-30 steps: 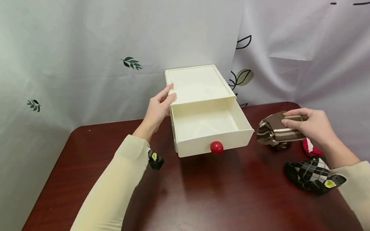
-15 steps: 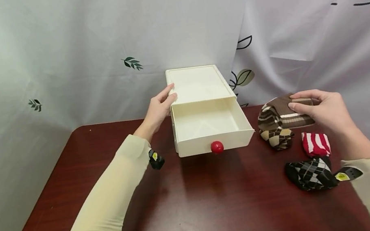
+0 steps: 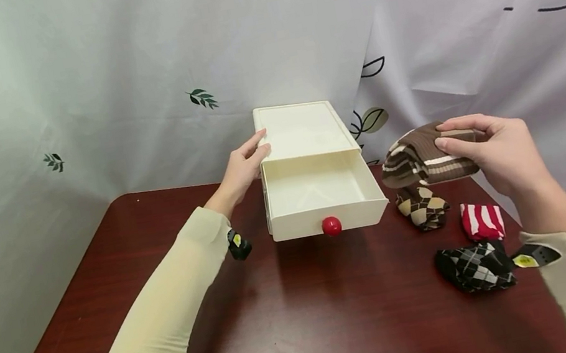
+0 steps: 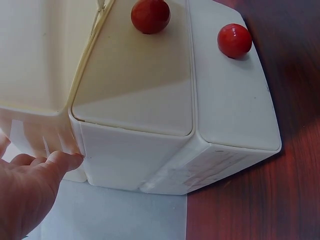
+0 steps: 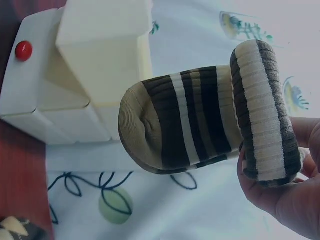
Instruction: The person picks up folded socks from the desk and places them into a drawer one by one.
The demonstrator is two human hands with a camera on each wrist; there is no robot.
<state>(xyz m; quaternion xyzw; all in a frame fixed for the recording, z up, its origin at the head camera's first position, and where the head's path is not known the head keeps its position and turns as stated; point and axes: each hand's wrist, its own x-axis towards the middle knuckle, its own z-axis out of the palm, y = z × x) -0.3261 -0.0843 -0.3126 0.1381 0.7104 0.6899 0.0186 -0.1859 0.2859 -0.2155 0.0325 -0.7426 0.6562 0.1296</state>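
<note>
A: Largest first? Red-brown table (image 3: 309,323); cream drawer box (image 3: 303,129) at the back, its drawer (image 3: 320,195) pulled open.

B: Hands? Left hand (image 3: 242,168) flat, fingers straight against the box's left side. Right hand (image 3: 494,149) grips a brown striped sock roll (image 3: 422,161), lifted just right of the drawer.

A: Below it, three sock rolls: argyle (image 3: 421,206), red-striped (image 3: 481,220), black (image 3: 472,268).

Right hand (image 3: 501,154) holds brown striped rolled sock (image 3: 422,159) aloft.
Left hand (image 3: 242,168) touches cream plastic drawer box (image 3: 303,129), 9 o'clock side.
</note>
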